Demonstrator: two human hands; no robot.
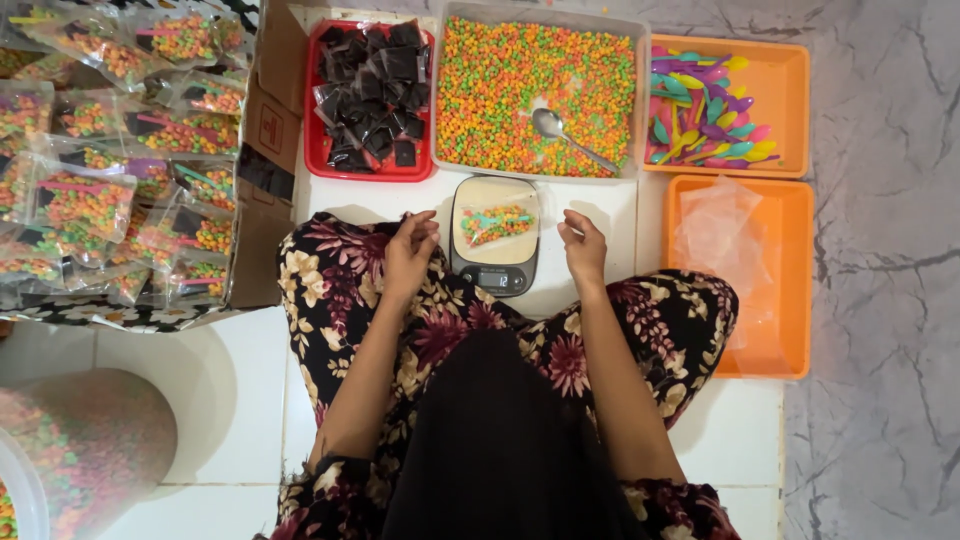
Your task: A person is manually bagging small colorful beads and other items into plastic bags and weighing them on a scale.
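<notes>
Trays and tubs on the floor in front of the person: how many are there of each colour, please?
Orange trays: 2, one with plastic spoons, one with clear bags
Red tray: 1
Clear tub of candy: 1
Total: 4

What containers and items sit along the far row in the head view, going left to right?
Cardboard box of filled bags → red tray of black packets → clear tub of coloured pellets with a metal spoon → orange tray of coloured plastic spoons.
</notes>
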